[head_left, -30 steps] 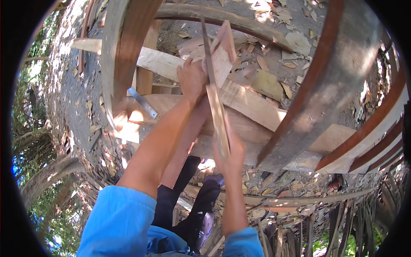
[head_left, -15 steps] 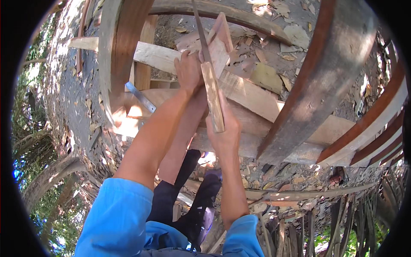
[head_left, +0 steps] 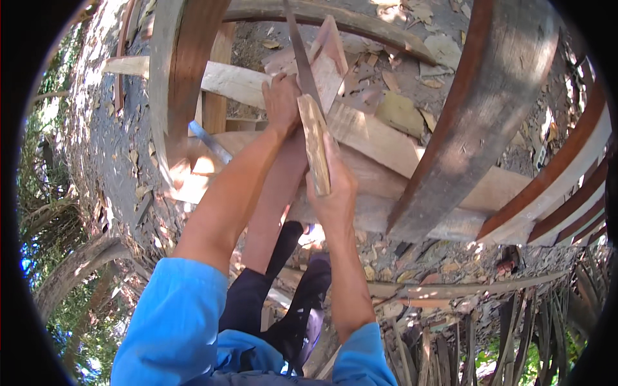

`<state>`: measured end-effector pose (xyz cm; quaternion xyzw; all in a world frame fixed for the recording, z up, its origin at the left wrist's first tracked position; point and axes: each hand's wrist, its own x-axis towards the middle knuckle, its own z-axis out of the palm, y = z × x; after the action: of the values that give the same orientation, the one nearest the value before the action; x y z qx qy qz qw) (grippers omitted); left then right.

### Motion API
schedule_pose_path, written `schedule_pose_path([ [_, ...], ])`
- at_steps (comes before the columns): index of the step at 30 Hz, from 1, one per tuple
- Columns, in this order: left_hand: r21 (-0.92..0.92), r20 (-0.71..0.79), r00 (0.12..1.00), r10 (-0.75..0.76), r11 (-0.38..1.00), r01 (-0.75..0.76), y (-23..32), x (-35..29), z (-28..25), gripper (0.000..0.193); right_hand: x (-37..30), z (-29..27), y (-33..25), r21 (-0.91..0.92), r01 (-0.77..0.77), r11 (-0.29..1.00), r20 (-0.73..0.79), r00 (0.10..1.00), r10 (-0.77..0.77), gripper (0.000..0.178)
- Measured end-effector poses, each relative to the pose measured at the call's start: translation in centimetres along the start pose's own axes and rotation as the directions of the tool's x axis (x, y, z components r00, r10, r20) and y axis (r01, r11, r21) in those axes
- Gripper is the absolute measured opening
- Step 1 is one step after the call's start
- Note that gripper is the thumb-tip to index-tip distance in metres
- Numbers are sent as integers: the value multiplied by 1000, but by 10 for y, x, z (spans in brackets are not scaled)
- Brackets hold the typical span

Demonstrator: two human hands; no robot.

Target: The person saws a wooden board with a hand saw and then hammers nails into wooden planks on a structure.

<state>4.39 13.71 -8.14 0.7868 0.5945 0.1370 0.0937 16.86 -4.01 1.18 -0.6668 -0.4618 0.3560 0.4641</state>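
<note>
My right hand (head_left: pixel 333 190) is closed round the rough wooden handle of a handsaw (head_left: pixel 314 143). Its long, narrow blade points away from me, and the far end runs out at the top of the view. Beside the blade, my left hand (head_left: pixel 282 100) holds a reddish-brown wooden plank (head_left: pixel 273 212), which slants from near my legs up to a pale, angled far end. The blade lies along the right of my left hand, over the plank. Its teeth are too small to make out.
Thick curved timbers rise on the left (head_left: pixel 183 77) and right (head_left: pixel 476 109), with more curved ribs farther right. A pale crossbeam (head_left: pixel 235 83) passes under the plank. A blue-ended metal strip (head_left: pixel 209 140) lies at left. Leaves and wood chips litter the ground.
The saw and my right hand have shifted slightly left, and the handle has tilted to show more of its side. My left hand stays at the plank.
</note>
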Motion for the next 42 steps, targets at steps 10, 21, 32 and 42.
schedule_pose_path([
  [10, 49, -22, 1000, -2, 999, 3, -4, -6, -5, 35, -50, -23, -13, -61, -166, 984, 118, 978, 172, 71],
  [21, 86, -26, 999, -45, 995, 47, 12, 8, -11, 48, -169, -76, -39, -86, -184, 979, 78, 979, 190, 56],
  [32, 76, 77, 988, -134, 989, 128, 6, -1, -5, 43, -127, -48, -22, -134, -92, 987, 49, 994, 100, 67],
  [42, -105, -31, 998, -55, 993, 52, -11, -2, 13, 33, 9, 6, -10, 59, 23, 998, -32, 999, -22, 73],
])
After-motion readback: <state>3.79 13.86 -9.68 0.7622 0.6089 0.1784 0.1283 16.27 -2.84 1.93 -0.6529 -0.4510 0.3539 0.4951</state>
